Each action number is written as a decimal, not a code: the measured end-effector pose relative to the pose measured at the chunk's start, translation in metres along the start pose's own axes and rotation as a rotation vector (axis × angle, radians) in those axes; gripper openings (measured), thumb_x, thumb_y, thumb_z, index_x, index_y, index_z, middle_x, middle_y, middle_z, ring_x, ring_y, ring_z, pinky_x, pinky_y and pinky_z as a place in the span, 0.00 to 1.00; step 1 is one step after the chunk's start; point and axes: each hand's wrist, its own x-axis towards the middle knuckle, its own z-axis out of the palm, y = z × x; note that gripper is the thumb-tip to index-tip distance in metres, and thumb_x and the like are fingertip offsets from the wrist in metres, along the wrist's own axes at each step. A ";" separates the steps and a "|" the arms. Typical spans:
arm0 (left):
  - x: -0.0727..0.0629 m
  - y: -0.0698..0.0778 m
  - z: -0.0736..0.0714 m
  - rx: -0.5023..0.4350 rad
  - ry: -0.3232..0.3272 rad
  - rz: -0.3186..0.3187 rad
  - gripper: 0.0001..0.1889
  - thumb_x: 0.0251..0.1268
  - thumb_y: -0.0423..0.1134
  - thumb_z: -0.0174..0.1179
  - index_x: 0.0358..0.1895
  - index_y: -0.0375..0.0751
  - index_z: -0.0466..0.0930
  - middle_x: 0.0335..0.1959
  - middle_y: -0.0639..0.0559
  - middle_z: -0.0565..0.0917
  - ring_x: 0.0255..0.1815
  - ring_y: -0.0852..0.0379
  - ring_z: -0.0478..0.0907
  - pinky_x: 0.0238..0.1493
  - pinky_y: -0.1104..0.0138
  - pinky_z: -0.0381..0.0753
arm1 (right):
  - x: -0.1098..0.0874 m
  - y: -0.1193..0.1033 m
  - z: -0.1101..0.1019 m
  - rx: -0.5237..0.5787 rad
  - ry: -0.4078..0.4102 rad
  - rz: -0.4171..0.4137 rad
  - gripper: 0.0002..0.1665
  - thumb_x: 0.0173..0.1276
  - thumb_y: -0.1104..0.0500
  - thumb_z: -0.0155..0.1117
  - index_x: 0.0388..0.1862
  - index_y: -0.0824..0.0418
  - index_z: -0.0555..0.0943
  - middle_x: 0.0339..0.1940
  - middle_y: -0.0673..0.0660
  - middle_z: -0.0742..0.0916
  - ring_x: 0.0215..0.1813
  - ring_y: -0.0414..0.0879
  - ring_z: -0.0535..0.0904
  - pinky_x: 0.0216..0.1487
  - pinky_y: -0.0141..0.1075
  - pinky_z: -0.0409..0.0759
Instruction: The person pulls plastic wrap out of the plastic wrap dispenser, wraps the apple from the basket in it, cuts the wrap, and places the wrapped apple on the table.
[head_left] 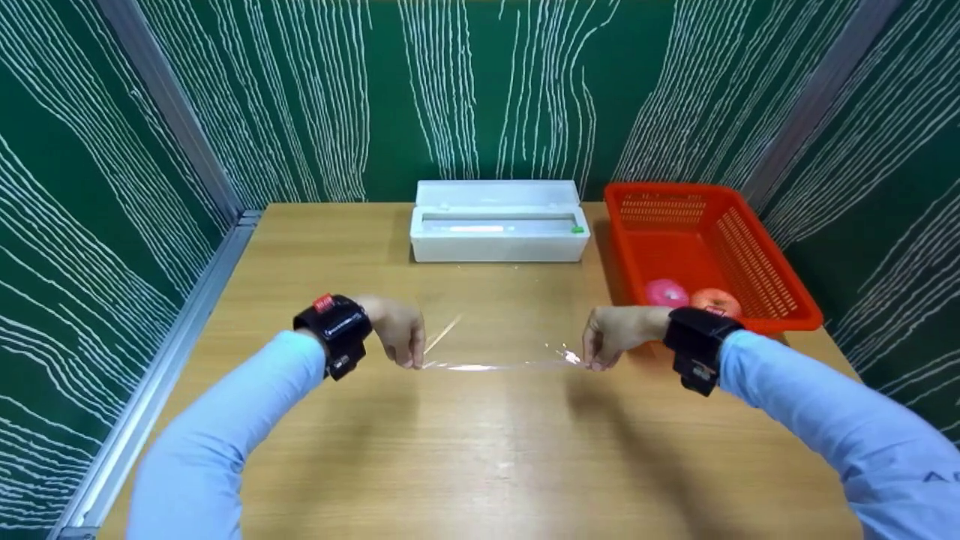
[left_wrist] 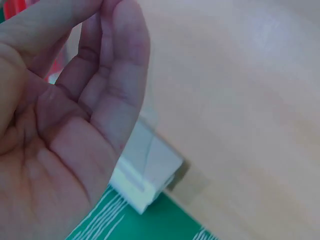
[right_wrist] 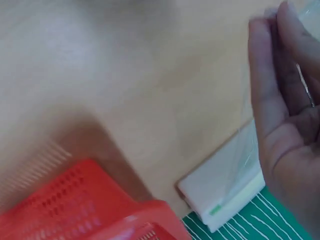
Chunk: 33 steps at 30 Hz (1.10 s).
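A clear sheet of plastic wrap (head_left: 480, 367) stretches between the two hands over the wooden table, its near edge glinting. My left hand (head_left: 399, 331) pinches its left corner between thumb and fingers. The right corner is pinched by my right hand (head_left: 615, 334), where the film looks crumpled. Behind the sheet stands a white cling film dispenser box (head_left: 499, 249) with its lid raised and a small green piece at its right end. In the left wrist view the thumb and fingertips (left_wrist: 131, 20) meet near the top edge.
At the right is a red plastic basket (head_left: 780, 274) holding a pink fruit (head_left: 666, 292) and a red apple (head_left: 716, 301), both near the right wrist. Green panels (head_left: 382, 97) with white lines enclose the wooden table (head_left: 480, 465) at the back and sides.
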 end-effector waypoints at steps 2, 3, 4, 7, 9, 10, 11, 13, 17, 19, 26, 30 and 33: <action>0.008 0.000 0.010 -0.002 0.002 0.011 0.10 0.52 0.25 0.59 0.39 0.33 0.82 0.30 0.49 0.84 0.23 0.66 0.74 0.35 0.74 0.81 | 0.000 0.006 0.009 -0.024 0.025 -0.016 0.08 0.50 0.71 0.66 0.29 0.62 0.85 0.22 0.48 0.85 0.26 0.36 0.76 0.33 0.28 0.79; 0.012 0.000 0.016 -0.012 0.006 0.014 0.10 0.52 0.24 0.59 0.39 0.33 0.82 0.31 0.48 0.84 0.23 0.66 0.74 0.35 0.74 0.81 | 0.000 0.009 0.014 -0.026 0.035 -0.018 0.09 0.49 0.72 0.66 0.29 0.62 0.85 0.22 0.49 0.85 0.26 0.36 0.75 0.32 0.28 0.78; 0.015 -0.001 0.019 -0.017 0.014 0.016 0.10 0.52 0.24 0.59 0.39 0.33 0.82 0.31 0.47 0.84 0.23 0.66 0.74 0.34 0.74 0.81 | 0.002 0.011 0.017 -0.032 0.045 -0.023 0.10 0.48 0.73 0.65 0.29 0.62 0.85 0.22 0.50 0.86 0.25 0.36 0.75 0.32 0.27 0.77; 0.022 -0.005 0.030 -0.027 0.044 0.003 0.10 0.51 0.23 0.59 0.38 0.33 0.82 0.32 0.46 0.84 0.22 0.64 0.74 0.33 0.74 0.81 | 0.007 0.018 0.024 -0.048 0.066 -0.035 0.10 0.49 0.74 0.64 0.30 0.64 0.85 0.23 0.53 0.86 0.25 0.35 0.74 0.31 0.27 0.77; 0.028 -0.009 0.039 -0.035 0.081 0.001 0.10 0.49 0.22 0.59 0.36 0.34 0.83 0.30 0.48 0.84 0.23 0.64 0.75 0.33 0.74 0.81 | 0.012 0.022 0.030 -0.055 0.077 -0.053 0.09 0.49 0.74 0.64 0.30 0.67 0.85 0.23 0.54 0.86 0.24 0.35 0.74 0.30 0.26 0.76; 0.031 -0.011 0.043 -0.037 0.103 0.002 0.10 0.49 0.22 0.59 0.36 0.35 0.83 0.29 0.49 0.84 0.23 0.64 0.75 0.32 0.73 0.80 | 0.014 0.024 0.033 -0.066 0.084 -0.070 0.09 0.49 0.74 0.64 0.30 0.68 0.84 0.22 0.55 0.86 0.23 0.34 0.73 0.28 0.25 0.76; 0.034 -0.013 0.048 -0.040 0.124 0.007 0.11 0.48 0.22 0.59 0.35 0.35 0.83 0.29 0.50 0.84 0.23 0.64 0.74 0.31 0.74 0.80 | 0.016 0.026 0.036 -0.070 0.090 -0.082 0.08 0.49 0.74 0.64 0.30 0.69 0.84 0.22 0.55 0.85 0.22 0.34 0.73 0.27 0.25 0.75; 0.040 -0.018 0.058 -0.053 0.169 0.016 0.11 0.47 0.21 0.59 0.33 0.36 0.84 0.28 0.51 0.84 0.23 0.64 0.74 0.29 0.75 0.79 | 0.019 0.029 0.043 -0.085 0.101 -0.114 0.07 0.49 0.75 0.63 0.29 0.70 0.84 0.21 0.57 0.85 0.21 0.34 0.72 0.25 0.24 0.74; 0.051 -0.027 0.077 -0.055 0.252 0.057 0.10 0.45 0.21 0.60 0.31 0.35 0.84 0.28 0.49 0.85 0.23 0.64 0.71 0.27 0.76 0.74 | 0.026 0.035 0.056 -0.147 0.157 -0.203 0.07 0.47 0.75 0.64 0.26 0.69 0.84 0.23 0.59 0.86 0.22 0.37 0.75 0.25 0.24 0.75; 0.056 -0.031 0.085 -0.062 0.279 0.079 0.09 0.45 0.21 0.60 0.30 0.34 0.83 0.28 0.48 0.84 0.23 0.64 0.70 0.27 0.76 0.72 | 0.030 0.039 0.061 -0.170 0.185 -0.252 0.08 0.46 0.75 0.64 0.26 0.68 0.84 0.25 0.59 0.87 0.24 0.41 0.80 0.27 0.25 0.77; 0.065 -0.042 0.102 -0.066 0.344 0.109 0.08 0.42 0.22 0.62 0.26 0.38 0.84 0.24 0.52 0.83 0.22 0.64 0.69 0.25 0.74 0.69 | 0.041 0.052 0.071 -0.132 0.190 -0.315 0.08 0.45 0.76 0.63 0.25 0.69 0.85 0.27 0.61 0.87 0.28 0.41 0.81 0.30 0.24 0.78; 0.067 -0.045 0.103 -0.011 0.401 0.162 0.08 0.40 0.24 0.64 0.25 0.40 0.84 0.23 0.53 0.83 0.22 0.65 0.69 0.25 0.74 0.70 | 0.040 0.056 0.073 -0.165 0.216 -0.304 0.07 0.43 0.74 0.64 0.24 0.68 0.84 0.24 0.59 0.86 0.26 0.32 0.74 0.28 0.23 0.73; 0.069 -0.044 0.104 0.002 0.428 0.193 0.08 0.40 0.24 0.63 0.24 0.41 0.84 0.23 0.55 0.82 0.23 0.66 0.69 0.26 0.75 0.72 | 0.035 0.059 0.074 -0.164 0.241 -0.281 0.06 0.43 0.72 0.66 0.24 0.68 0.82 0.22 0.57 0.85 0.25 0.30 0.70 0.28 0.23 0.71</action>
